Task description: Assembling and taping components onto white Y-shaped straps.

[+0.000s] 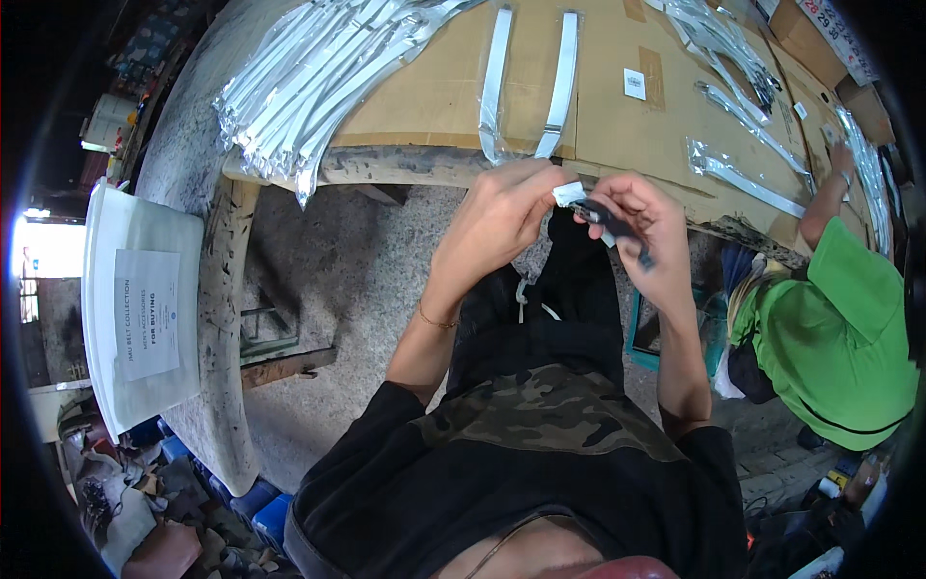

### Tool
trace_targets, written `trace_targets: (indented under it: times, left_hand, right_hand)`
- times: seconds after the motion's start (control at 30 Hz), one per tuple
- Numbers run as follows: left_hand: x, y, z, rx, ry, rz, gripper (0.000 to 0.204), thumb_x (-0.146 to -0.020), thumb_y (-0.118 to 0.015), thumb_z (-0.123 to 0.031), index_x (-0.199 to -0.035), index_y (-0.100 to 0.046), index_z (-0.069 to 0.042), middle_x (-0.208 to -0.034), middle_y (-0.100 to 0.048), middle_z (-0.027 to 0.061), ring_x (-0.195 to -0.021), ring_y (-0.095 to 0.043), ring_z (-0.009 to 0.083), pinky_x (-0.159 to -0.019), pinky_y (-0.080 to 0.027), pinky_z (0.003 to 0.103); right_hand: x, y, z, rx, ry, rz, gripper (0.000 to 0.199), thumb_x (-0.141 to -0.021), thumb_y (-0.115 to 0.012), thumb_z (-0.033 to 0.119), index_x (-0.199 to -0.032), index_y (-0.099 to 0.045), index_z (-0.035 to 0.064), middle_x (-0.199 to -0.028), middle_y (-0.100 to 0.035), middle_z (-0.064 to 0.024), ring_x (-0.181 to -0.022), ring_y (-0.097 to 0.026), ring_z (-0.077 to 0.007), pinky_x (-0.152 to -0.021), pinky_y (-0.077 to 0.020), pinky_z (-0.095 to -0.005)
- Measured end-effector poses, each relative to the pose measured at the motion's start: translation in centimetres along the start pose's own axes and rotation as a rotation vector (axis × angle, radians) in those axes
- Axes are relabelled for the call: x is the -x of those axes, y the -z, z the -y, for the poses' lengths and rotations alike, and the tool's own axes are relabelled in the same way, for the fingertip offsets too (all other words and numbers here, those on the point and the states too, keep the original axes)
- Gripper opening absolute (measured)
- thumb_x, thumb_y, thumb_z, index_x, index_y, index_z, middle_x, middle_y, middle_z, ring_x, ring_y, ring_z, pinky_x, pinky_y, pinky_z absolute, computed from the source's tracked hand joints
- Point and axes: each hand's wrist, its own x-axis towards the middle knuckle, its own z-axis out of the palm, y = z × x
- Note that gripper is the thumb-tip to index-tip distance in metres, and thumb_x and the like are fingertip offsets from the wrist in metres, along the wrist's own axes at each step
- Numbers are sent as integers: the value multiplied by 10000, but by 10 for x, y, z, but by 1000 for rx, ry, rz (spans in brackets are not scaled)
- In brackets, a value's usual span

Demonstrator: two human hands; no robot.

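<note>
My left hand (503, 210) is closed in a pinch on a small white tag (569, 194), just in front of the table's near edge. Fingers of my right hand (658, 224) curl round a small dark tool (617, 228), whose tip meets the tag; motion blurs it and I cannot tell its exact kind. A second bit of white shows under the right fingers. Beyond my hands, two pale belts in clear sleeves, a left one (494, 87) and a right one (560, 87), lie lengthwise on the cardboard-covered table (434, 111).
A heap of sleeved belts (318, 77) overhangs the table edge at left. More sleeved belts (743, 179) lie at right, where a co-worker in a green top (834, 338) reaches over the table. A white plastic bin (145, 386) stands far left, above scraps on the floor.
</note>
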Motion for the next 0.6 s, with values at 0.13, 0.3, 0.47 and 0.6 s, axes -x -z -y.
trace_targets:
  times: [0.13, 0.3, 0.47, 0.6]
  left_hand:
    - [3, 2, -2, -59, -19, -48, 177, -808, -549, 50, -965, -610, -2, -838, -605, 187, -763, -597, 375, -686, -474, 398]
    - [11, -4, 3, 5, 27, -7, 200, -789, -555, 62, -969, -613, -4, -851, -614, 185, -776, -599, 381, -694, -479, 398]
    - [11, -8, 4, 80, -18, 51, 164, -797, -571, 40, -951, -612, 7, -840, -613, 185, -766, -598, 387, -675, -473, 401]
    - [11, -17, 9, 108, -55, 38, 108, -828, -625, -77, -897, -613, 6, -796, -627, 170, -732, -606, 357, -643, -473, 411]
  right_hand:
    - [2, -4, 1, 121, 24, -52, 56, -879, -589, -50, -930, -614, -50, -830, -628, -69, -703, -561, -82, -654, -447, -205]
    - [6, 6, 0, 129, -84, -16, 192, -825, -635, -80, -1013, -637, -44, -833, -629, -58, -743, -575, -79, -670, -458, -209]
    - [-1, 9, 12, -2, -218, 84, 347, -790, -660, -102, -1125, -603, -32, -849, -644, -49, -771, -605, -86, -689, -479, -197]
    - [-2, 16, 11, -84, -194, 159, 336, -786, -676, -90, -1111, -612, -39, -868, -667, -69, -778, -639, -106, -690, -514, -217]
